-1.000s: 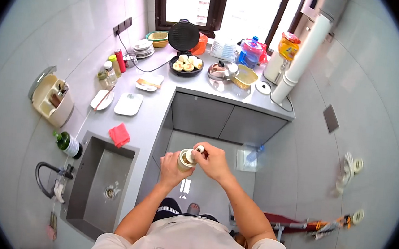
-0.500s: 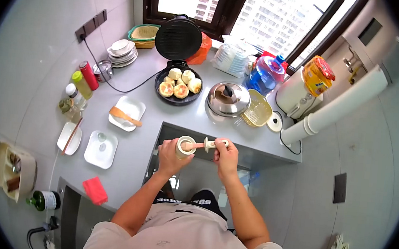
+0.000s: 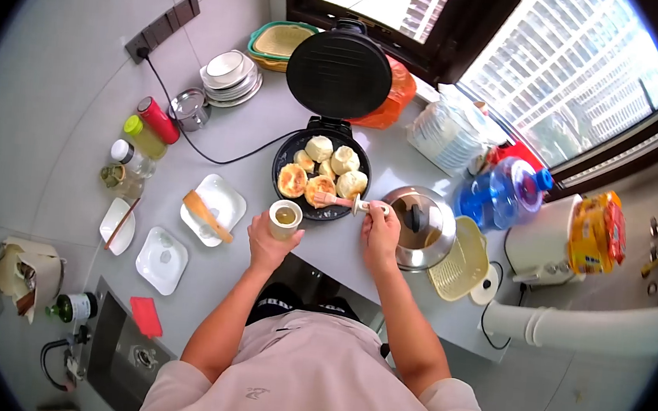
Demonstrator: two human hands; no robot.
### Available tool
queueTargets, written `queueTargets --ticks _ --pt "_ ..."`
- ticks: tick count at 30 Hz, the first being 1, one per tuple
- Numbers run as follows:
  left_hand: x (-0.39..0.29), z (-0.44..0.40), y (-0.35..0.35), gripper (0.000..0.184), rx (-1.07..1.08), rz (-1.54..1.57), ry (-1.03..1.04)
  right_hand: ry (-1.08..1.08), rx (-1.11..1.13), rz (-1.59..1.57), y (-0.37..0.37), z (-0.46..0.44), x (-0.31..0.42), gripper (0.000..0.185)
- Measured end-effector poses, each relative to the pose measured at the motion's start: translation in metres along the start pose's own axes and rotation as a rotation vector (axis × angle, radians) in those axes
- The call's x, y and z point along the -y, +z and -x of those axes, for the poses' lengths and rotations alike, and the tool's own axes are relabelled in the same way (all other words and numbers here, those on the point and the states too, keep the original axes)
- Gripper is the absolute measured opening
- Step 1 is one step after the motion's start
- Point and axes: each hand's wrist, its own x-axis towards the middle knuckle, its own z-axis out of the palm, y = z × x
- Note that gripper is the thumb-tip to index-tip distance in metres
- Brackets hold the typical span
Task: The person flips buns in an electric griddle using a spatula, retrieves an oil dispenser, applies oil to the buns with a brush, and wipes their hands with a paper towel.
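My left hand (image 3: 269,247) is wrapped around a small pale jar (image 3: 286,216) with yellowish liquid inside, near the front of the electric griddle. In my right hand (image 3: 381,237) is the handle of a basting brush (image 3: 335,200). Its pink bristles reach over the griddle's lower pan and seem to touch a browned bun (image 3: 319,189). Several round buns (image 3: 345,160) sit in the black electric griddle (image 3: 279,171), some browned on top, others paler. The griddle's lid (image 3: 339,75) stands raised behind them.
Right of the griddle are a steel pot lid (image 3: 439,246), a yellow basket (image 3: 460,276) and a blue water jug (image 3: 494,196). To the left, a white dish (image 3: 232,197) holds a wooden spatula (image 3: 204,216). The griddle's cord (image 3: 231,159) crosses the counter. The sink (image 3: 108,358) is at lower left.
The brush has come out of the jar, and my right hand has carried it forward over the buns. My left hand has moved the jar forward and left. The view has shifted.
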Motion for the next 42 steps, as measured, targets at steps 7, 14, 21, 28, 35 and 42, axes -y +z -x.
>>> queueTargets --ticks 7,14,21,28,35,42 --pt "0.011 -0.017 0.015 0.065 -0.018 0.023 -0.217 -0.326 0.099 0.724 0.067 -0.094 -0.061 0.024" --pt "0.036 -0.029 0.01 0.067 -0.007 -0.03 -0.138 -0.415 0.096 0.702 0.097 -0.114 -0.045 0.018" --pt "0.054 -0.058 0.011 0.071 0.039 0.008 -0.046 -0.499 -0.074 0.83 0.1 -0.13 -0.031 0.021" --pt "0.053 -0.072 0.01 0.074 0.113 0.045 -0.017 -0.513 -0.116 0.969 0.108 -0.133 -0.045 0.024" --pt "0.055 -0.075 0.015 0.074 0.128 0.011 -0.004 -0.545 -0.157 0.871 0.148 -0.137 -0.042 0.027" --pt "0.055 -0.076 0.018 0.075 0.117 0.031 -0.013 -0.478 -0.019 1.113 0.091 -0.117 -0.019 0.02"
